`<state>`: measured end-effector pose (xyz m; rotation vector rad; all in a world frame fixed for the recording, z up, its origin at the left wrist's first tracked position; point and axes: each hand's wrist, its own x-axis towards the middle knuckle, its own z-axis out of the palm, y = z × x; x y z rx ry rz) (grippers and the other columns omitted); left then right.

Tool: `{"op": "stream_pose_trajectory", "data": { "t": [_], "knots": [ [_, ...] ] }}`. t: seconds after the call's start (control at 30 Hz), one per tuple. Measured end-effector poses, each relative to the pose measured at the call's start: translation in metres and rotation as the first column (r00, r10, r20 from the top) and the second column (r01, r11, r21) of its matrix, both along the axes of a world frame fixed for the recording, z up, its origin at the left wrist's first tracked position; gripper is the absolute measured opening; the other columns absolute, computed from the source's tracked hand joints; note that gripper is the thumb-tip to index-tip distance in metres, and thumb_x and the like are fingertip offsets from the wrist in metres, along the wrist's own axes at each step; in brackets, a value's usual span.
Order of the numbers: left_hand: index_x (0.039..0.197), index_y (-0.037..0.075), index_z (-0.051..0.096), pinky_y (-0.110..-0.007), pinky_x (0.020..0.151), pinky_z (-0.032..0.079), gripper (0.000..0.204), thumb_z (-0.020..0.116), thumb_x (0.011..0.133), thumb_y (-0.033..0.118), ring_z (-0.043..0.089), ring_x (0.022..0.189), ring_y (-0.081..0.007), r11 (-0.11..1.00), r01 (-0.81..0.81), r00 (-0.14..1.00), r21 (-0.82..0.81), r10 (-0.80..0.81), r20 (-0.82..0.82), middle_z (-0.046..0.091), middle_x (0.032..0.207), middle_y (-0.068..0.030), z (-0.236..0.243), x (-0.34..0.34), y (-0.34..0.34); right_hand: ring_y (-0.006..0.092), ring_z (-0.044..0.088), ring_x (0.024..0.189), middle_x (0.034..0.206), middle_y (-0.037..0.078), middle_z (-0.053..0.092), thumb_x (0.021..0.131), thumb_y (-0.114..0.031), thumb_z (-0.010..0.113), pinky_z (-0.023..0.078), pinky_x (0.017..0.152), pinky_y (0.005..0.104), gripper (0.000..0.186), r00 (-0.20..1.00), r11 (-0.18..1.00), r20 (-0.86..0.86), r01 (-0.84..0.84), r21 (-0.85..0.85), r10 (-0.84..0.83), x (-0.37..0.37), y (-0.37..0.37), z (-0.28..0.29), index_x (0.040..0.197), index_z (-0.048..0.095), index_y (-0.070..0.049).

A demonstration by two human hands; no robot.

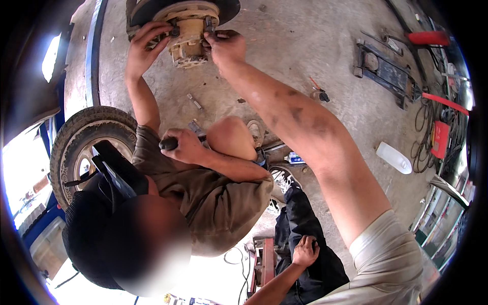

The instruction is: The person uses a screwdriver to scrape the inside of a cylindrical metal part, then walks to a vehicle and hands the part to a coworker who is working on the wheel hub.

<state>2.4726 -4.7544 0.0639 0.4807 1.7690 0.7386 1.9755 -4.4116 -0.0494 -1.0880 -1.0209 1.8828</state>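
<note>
My right hand (229,48) reaches up to a tan, dirty wheel hub (189,38) below a dark brake disc (147,12). Its fingers are closed around a dark cylindrical metal part (209,24) at the hub's right side. My left hand (306,251) rests with curled fingers on my black trousers (297,213); whatever may be in it is hidden. Opposite, a co-worker's hand (145,46) touches a dark fitting (175,28) on the hub's left side. The co-worker's other hand (184,146) grips a dark-handled tool (169,144).
A co-worker in a brown shirt (218,208) crouches close on my left, before a wheel with a tyre (63,152). On the concrete lie a floor jack (384,71), a white bottle (394,157), a blue-and-white tube (295,158) and a small metal piece (194,101). Cables (424,132) coil at right.
</note>
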Motion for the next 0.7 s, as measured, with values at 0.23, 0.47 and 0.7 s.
{"op": "stream_pose_trajectory", "data": {
  "t": [0.23, 0.47, 0.7],
  "knots": [
    [0.094, 0.005, 0.051, -0.042, 0.073, 0.048, 0.018, 0.055, 0.08, 0.016, 0.057, 0.084, -0.0337, 1.0, -0.013, 1.0, -0.016, 0.013, -0.013, 0.056, 0.09, -0.0144, -0.001, -0.002, 0.007, 0.0189, 0.061, 0.056, 0.073, 0.012, 0.062, 0.081, -0.007, 0.066, 0.049, 0.046, 0.0291, 0.02, 1.0, 0.993, -0.009, -0.007, -0.116, 0.006, 0.014, 0.0, 0.029, 0.084, 0.054, 0.009],
    [0.094, 0.005, 0.051, -0.042, 0.073, 0.048, 0.018, 0.054, 0.08, 0.016, 0.057, 0.083, -0.0339, 0.999, -0.021, 1.0, -0.036, 0.02, -0.006, 0.056, 0.089, -0.0144, -0.004, 0.001, 0.015, 0.0169, 0.059, 0.052, 0.068, 0.011, 0.062, 0.086, -0.014, 0.062, 0.047, 0.045, 0.0289, 0.023, 0.998, 0.994, 0.026, -0.052, -0.095, 0.055, 0.014, -0.004, 0.033, 0.086, 0.057, 0.009],
    [0.094, 0.006, 0.051, -0.042, 0.072, 0.048, 0.018, 0.054, 0.08, 0.016, 0.057, 0.082, -0.0341, 0.999, -0.032, 0.999, -0.037, 0.032, -0.004, 0.056, 0.089, -0.0143, -0.005, 0.005, 0.021, 0.0161, 0.057, 0.051, 0.066, 0.01, 0.061, 0.088, -0.018, 0.061, 0.046, 0.046, 0.028, 0.026, 0.998, 0.97, 0.01, -0.056, -0.238, 0.06, 0.013, -0.006, 0.041, 0.086, 0.059, 0.009]
  ]
}}
